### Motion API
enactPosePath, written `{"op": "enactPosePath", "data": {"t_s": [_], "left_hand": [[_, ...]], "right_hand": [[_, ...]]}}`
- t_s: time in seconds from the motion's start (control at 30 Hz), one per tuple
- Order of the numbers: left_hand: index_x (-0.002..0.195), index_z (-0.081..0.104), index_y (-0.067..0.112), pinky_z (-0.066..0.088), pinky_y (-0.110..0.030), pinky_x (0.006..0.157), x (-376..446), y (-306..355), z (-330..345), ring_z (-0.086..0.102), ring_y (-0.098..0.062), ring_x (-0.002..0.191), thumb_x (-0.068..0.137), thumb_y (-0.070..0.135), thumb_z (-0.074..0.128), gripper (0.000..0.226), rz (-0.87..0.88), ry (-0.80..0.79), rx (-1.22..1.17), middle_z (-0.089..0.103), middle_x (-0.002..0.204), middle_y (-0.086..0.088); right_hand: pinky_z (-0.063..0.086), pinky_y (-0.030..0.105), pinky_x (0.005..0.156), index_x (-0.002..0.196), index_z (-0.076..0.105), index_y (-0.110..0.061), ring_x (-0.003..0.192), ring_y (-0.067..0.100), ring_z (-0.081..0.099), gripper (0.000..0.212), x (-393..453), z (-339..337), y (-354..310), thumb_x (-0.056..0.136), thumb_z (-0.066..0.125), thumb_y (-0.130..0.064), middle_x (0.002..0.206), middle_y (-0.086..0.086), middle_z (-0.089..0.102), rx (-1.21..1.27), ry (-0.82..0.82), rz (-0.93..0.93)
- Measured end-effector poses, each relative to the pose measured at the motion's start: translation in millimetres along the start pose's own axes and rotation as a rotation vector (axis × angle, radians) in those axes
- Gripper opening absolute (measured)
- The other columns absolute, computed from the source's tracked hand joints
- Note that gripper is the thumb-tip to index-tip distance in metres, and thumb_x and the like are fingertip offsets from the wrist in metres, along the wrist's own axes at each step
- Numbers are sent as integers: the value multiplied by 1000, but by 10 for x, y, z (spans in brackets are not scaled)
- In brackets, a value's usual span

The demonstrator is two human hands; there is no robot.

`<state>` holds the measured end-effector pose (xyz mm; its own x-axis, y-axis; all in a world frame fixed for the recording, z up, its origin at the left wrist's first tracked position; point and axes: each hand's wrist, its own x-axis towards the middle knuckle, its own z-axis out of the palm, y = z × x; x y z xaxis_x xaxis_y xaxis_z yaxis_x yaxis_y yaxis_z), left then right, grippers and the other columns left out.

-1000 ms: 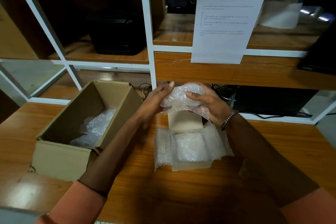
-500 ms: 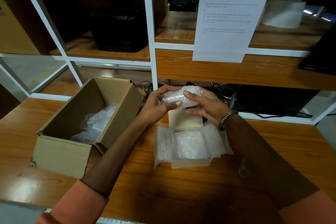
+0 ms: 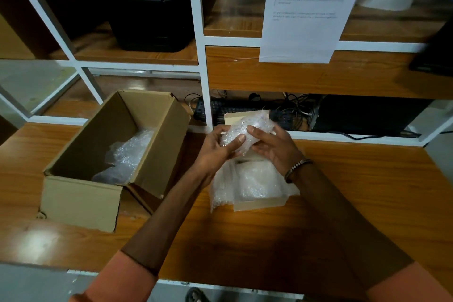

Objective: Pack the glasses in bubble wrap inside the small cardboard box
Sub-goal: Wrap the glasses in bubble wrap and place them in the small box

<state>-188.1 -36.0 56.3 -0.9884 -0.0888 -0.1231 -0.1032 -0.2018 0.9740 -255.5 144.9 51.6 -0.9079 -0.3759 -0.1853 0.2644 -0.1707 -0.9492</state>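
Observation:
Both hands hold a bubble-wrapped bundle (image 3: 247, 127) above the wooden table; what is inside it is hidden by the wrap. My left hand (image 3: 218, 147) grips its left side with the thumb on top. My right hand (image 3: 274, 147) cups its right side and underside. Just below them lies a small pale cardboard box (image 3: 259, 201) lined with bubble wrap that spills over its sides. Its lid flap (image 3: 235, 117) stands up behind the bundle.
A larger open brown cardboard box (image 3: 81, 193) with crumpled bubble wrap (image 3: 125, 154) inside sits on the table's left. White shelving (image 3: 203, 56) rises behind, with a paper sheet (image 3: 308, 19), a keyboard (image 3: 230, 108) and cables.
The bundle has been rolled tighter and lowered slightly between the hands. The view has tilted down towards the table.

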Motion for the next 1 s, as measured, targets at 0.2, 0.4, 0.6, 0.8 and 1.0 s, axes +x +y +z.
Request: {"op": "enactPosePath", "data": {"t_s": [0.2, 0.4, 0.6, 0.8, 1.0], "left_hand": [[127, 63, 17, 66, -38, 81, 26, -711, -150, 73, -27, 106, 90, 46, 83, 51, -145, 34, 508, 71, 118, -1], [148, 54, 32, 53, -45, 107, 56, -1057, -645, 53, -22, 136, 86, 50, 84, 71, -1, 8, 977, 59, 148, 3], [169, 24, 33, 28, -53, 126, -62, -1255, -627, 10, -30, 164, 96, 62, 67, 89, 73, -161, 1350, 14, 179, 2], [169, 24, 31, 27, -53, 129, -40, -1362, -574, 6, -31, 165, 94, 60, 71, 93, -16, -109, 1296, 9, 180, 1], [166, 36, 28, 30, -55, 128, -1, -1406, -592, 14, -31, 165, 89, 66, 72, 93, -34, -100, 1276, 14, 179, -4]], "right_hand": [[60, 45, 91, 133, 61, -31, 120, 25, 68, 72, 114, 158, 859, 73, 90, -57, 129, -2, 71, -158, 157, 238], [52, 48, 109, 152, 38, -20, 134, 28, 56, 124, 294, -82, 1095, 52, 90, -72, 151, 3, 53, -734, 287, 273], [43, 41, 115, 160, 32, -16, 145, 30, 46, 115, 383, 53, 1236, 71, 93, -54, 162, 8, 43, -966, 232, 308], [47, 41, 111, 147, 50, -6, 127, 29, 58, 110, 412, 88, 1286, 75, 64, -88, 139, 12, 59, -982, 167, 356], [60, 42, 92, 154, 38, -24, 118, 31, 66, 69, 205, 68, 1319, 95, 73, -33, 136, 10, 65, -1306, 184, 143]]}}
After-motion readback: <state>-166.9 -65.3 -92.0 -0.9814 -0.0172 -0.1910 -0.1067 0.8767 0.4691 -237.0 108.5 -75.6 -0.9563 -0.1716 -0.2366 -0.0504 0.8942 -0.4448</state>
